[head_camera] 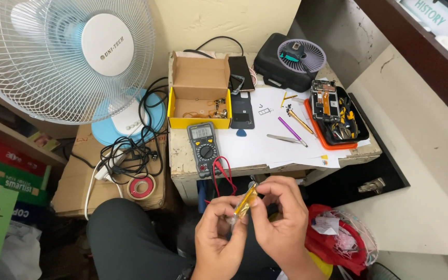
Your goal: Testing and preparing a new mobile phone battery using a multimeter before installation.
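**A:** Head view, looking down at my lap. What have you got there?

**B:** Both hands are up in front of me, below the edge of the counter point(286, 155). My left hand point(219, 241) and right hand point(281, 218) pinch a small flat yellow strip point(246, 203) between fingertips, each closed on one end of it. It sits tilted, one end higher.

**A:** How does it feel to handle?

**B:** I'd judge it very light and thin, a film-like piece with a glossy yellow face, likely bendy and easy to crease or tear. So I hold it by the edges, fingertips only, no squeezing on the flat middle.

**A:** And around you?

**B:** On the counter, a grey multimeter point(203, 149) with red leads point(223, 173) drooping over the edge toward my hands. Behind it an open cardboard box point(199, 93) with yellow sides, a dark phone back point(242, 111) lying flat, white paper sheets point(270, 140), metal tweezers point(285, 138), a purple-handled tool point(289, 128), and an orange-rimmed tray point(333, 116) of parts. A black case point(278, 72) carries a little purple fan point(302, 54). To the left, a big white fan point(63, 57) and tangled black cables point(130, 150).
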